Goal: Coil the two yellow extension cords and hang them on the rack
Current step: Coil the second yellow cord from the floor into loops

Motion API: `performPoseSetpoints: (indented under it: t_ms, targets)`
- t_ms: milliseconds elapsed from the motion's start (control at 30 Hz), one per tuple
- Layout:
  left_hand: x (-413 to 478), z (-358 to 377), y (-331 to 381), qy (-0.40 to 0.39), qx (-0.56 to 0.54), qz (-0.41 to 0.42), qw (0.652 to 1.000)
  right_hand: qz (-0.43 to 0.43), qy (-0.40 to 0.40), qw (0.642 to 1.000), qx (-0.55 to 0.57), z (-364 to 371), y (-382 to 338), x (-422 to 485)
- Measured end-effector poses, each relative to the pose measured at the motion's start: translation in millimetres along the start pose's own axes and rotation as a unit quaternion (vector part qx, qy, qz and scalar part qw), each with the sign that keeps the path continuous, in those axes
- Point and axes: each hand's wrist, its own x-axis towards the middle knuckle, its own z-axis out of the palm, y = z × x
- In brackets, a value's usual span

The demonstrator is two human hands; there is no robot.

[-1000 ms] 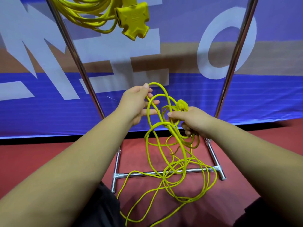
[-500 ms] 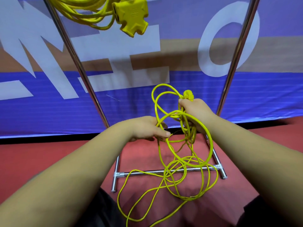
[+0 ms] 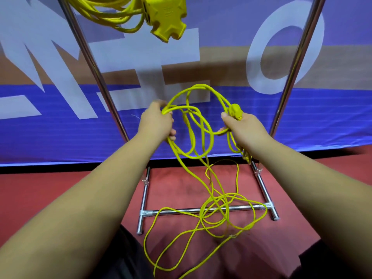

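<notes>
While underfoot, red floor [image 3: 60, 188]; beyond, banner [image 3: 50, 133].

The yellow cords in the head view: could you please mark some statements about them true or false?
1. The left hand and the right hand both grip the loose cord. True.
2. Its plug lies on the floor. False: it is up at the right hand.
3. A second cord with an outlet block hangs high by the rack. True.
4. The loose cord is wholly off the floor. False: loops lie there, across the base bar.
</notes>
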Motion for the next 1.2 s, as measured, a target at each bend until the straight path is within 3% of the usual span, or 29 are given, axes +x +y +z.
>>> performPoseSetpoints:
  t_ms: [67, 200, 333, 433, 600, 700, 900, 1033, 1200]
  targets:
    - [10, -12, -1, 0.034, -0.033, -0.02, 0.999, -0.009, -0.011, 1.0, 0.022, 1, 5, 1]
    - [22, -28, -11, 0.045, 0.047, -0.037, 0.997, -0.045, -0.007, 0.999, 0.017, 8, 3, -3]
    - [31, -29, -24, -0.017, 0.232, 0.014, 0.972, -0.05, -0.011, 0.998, 0.025, 12, 1, -8]
    - [24, -19, -29, -0.107, 0.281, 0.074, 0.951, -0.058, -0.015, 0.998, 0.032, 11, 2, -8]
    - [8, 6, -30, -0.26, 0.141, 0.044, 0.954, -0.072, -0.014, 0.997, 0.009, 15, 5, -4]
    - [4, 14, -26, -0.279, 0.062, -0.038, 0.958, -0.082, -0.015, 0.997, 0.008, 15, 4, -4]
    - [2, 12, -17, -0.277, 0.012, -0.136, 0.951, -0.107, -0.03, 0.994, -0.007, 19, 6, -8]
    - [2, 7, -10, -0.245, -0.034, -0.143, 0.958, -0.11, -0.038, 0.993, -0.033, 21, 7, -9]
    - [8, -2, -9, -0.261, -0.141, -0.14, 0.945, -0.099, -0.087, 0.991, -0.011, 17, 11, -10]
